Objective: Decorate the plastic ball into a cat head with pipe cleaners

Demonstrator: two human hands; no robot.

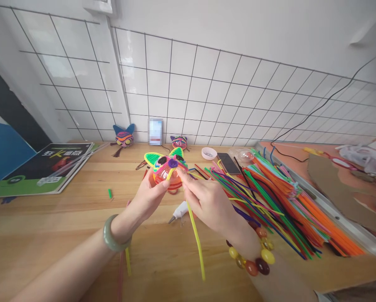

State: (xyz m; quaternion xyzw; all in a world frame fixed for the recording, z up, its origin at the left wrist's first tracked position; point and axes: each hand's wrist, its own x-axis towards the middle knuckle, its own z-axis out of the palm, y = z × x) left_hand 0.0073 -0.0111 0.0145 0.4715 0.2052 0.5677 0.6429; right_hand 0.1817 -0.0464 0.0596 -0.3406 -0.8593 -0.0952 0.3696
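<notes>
A colourful cat-face craft (173, 163), with green ears edged in yellow, dark eyes and a purple nose, is held up over the table. Around its lower left side my left hand (147, 196) is closed, the thumb near the front. My right hand (203, 200) pinches a yellow pipe cleaner (196, 241) against the craft below the nose; its long end hangs down toward me. Part of the craft shows a clear, reddish surface. Under the hands lies a white glue gun (178, 212), partly covered by my right hand.
Many loose pipe cleaners (270, 201) spread over the right side. Behind stand a blue-eared cat craft (124, 136), a lit phone (155, 132), another cat craft (179, 142), a pink dish (209, 153) and a dark phone (228, 162). A magazine (65, 161) lies left, cardboard (339, 193) right.
</notes>
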